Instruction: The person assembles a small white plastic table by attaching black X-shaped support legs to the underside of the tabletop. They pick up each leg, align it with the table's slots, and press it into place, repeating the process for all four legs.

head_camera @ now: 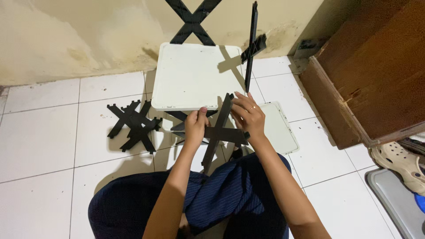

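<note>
A black X-shaped plastic brace [219, 132] is held upright in front of my knees. My left hand [195, 126] grips its left arm, thumb up near the front edge of a white square panel [195, 77]. My right hand [249, 116] clasps the brace's upper right part, fingers spread over it. The white panel is raised above the floor, with another black X brace [192, 22] at its back and a black upright panel [251, 44] at its right side.
Several loose black X braces [134, 125] lie on the white tiled floor to the left. A second white panel [279, 128] lies flat at the right. A brown wooden cabinet [367, 79] stands at the right, a sandal [400, 161] and a grey tray [394, 199] near it.
</note>
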